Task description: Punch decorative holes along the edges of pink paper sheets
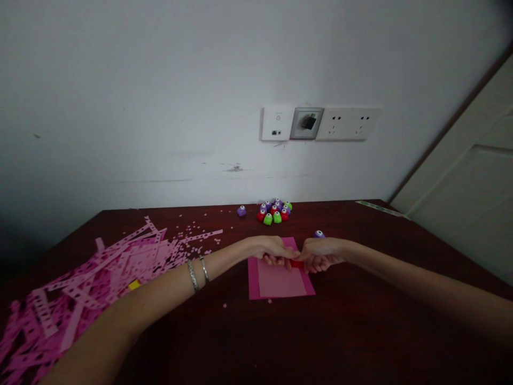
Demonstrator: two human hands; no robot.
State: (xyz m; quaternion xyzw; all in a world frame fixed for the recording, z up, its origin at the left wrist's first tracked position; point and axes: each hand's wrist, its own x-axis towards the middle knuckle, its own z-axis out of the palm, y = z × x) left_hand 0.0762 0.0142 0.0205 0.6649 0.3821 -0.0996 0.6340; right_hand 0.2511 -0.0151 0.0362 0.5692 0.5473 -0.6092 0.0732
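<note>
In the middle of the table, a small red paper punch (296, 263) shows between my two hands, largely covered by fingers. My left hand (274, 249), with silver bangles on the wrist, is closed, its fingertips at the punch's left side. My right hand (321, 253) is curled around the punch from the right, the thumb on top. Underneath lie a light pink sheet (280, 283) and a darker magenta sheet (254, 286), one on the other. Whether a paper edge sits inside the punch is hidden. A purple punch (319, 234) stands just behind my right hand.
Several red, green and purple punches (276, 218) cluster near the wall, with one purple punch (241, 211) apart. Punched pink paper strips (116, 262) pile up on the left, with tiny cut-outs and a yellow piece (134, 284). Sockets (348, 124) are on the wall.
</note>
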